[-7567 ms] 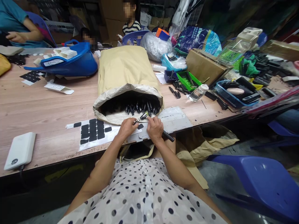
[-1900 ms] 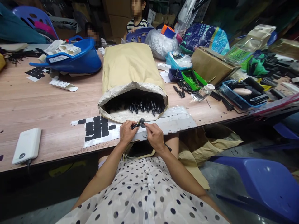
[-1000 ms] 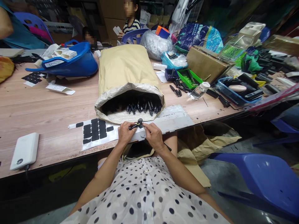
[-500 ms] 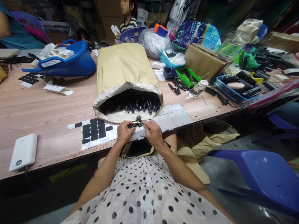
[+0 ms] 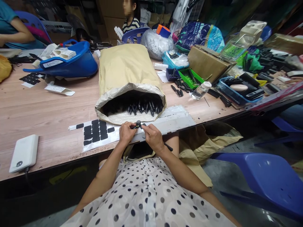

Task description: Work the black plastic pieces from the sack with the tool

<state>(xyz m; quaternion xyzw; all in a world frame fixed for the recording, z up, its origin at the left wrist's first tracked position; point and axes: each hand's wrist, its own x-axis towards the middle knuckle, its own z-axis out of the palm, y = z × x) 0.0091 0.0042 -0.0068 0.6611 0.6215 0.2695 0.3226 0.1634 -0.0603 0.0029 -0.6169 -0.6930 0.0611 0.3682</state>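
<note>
Over the front edge of the table, my left hand (image 5: 126,132) pinches a small black round-ended part (image 5: 138,123) that shows a thin yellow-green line. My right hand (image 5: 153,136) is closed beside it, its fingertips meeting the part. A black rod (image 5: 168,146) sticks out under the right wrist; its other end is hidden by the hand. A small dark piece shows at the right fingertips, too small to name. Left of my hands lies a white sheet of black rounded-square stickers (image 5: 96,130). Just beyond them, an open paper sack (image 5: 127,66) holds several black pen-like parts (image 5: 146,107).
A grey board (image 5: 176,118) lies under the sack's mouth. A white power bank (image 5: 25,153) is at the left, a blue scoop-shaped basin (image 5: 71,64) behind. To the right are a clear bottle (image 5: 200,90), a green tray (image 5: 191,78) and a purple chair (image 5: 262,179). Two people sit across the table.
The round-ended part has shifted slightly left and down, turning toward my left fingers. My right fingertips have moved a little lower. The person at the far left has brought an arm further into view.
</note>
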